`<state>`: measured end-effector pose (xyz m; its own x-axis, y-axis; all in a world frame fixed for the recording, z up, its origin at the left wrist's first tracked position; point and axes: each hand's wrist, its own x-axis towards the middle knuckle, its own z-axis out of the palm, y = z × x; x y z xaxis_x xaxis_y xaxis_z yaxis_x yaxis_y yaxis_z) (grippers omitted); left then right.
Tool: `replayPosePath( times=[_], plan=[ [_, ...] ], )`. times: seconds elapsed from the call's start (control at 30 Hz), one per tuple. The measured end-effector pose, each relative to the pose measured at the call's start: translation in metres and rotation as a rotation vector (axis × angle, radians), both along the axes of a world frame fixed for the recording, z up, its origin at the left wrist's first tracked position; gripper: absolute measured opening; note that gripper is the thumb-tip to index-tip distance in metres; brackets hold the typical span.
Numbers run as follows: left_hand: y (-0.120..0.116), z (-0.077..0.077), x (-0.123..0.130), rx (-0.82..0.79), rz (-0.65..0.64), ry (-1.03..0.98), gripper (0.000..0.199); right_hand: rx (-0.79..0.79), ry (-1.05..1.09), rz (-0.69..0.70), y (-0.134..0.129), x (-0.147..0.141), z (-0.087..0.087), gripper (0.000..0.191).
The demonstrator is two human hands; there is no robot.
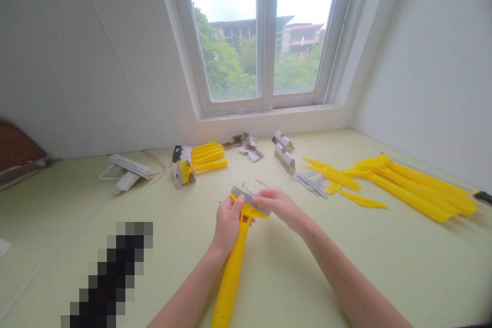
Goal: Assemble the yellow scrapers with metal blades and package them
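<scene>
A yellow scraper (232,271) with a long handle points toward me, its wide head away from me. Across that head lies a grey metal blade (248,200). My left hand (229,223) is closed around the head's left side, thumb pressed on the blade. At the right end of the blade, the fingers of my right hand (279,205) are pinched; their tips are partly hidden. Just beyond the head is a small pile of screws (251,192), and a thin metal rod (262,183) lies beside it.
At the right lie long yellow handles (415,189), flat yellow pieces (334,174) and loose metal blades (311,184). Folded card sleeves (284,158) stand near the window. Several scrapers with card covers (207,164) lie back left, beside a white power strip (130,166) with cords.
</scene>
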<state>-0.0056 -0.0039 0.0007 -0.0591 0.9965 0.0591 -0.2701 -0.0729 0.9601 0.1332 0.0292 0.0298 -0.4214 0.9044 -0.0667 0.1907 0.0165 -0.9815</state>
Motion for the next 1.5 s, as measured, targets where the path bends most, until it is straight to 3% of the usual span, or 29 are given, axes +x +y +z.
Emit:
replayPosePath(
  times=[0.23, 0.47, 0.83, 1.1, 1.5],
  plan=[
    [0.000, 0.001, 0.000, -0.019, 0.015, -0.008, 0.024, 0.015, 0.034, 0.009, -0.001, -0.001, -0.001, 0.025],
    [0.002, 0.006, -0.003, -0.006, 0.066, 0.031, 0.024, -0.088, 0.051, 0.057, 0.005, 0.014, -0.005, 0.021],
    [0.004, 0.003, -0.003, 0.006, 0.064, 0.027, 0.023, 0.053, -0.036, 0.030, 0.007, 0.009, -0.010, 0.016],
    [0.003, 0.004, -0.004, 0.004, 0.089, 0.047, 0.026, -0.022, 0.004, 0.058, 0.005, 0.008, -0.007, 0.016],
    [0.003, 0.006, -0.004, -0.055, 0.074, 0.007, 0.026, 0.020, -0.001, -0.002, 0.004, 0.006, -0.008, 0.016]
  ],
)
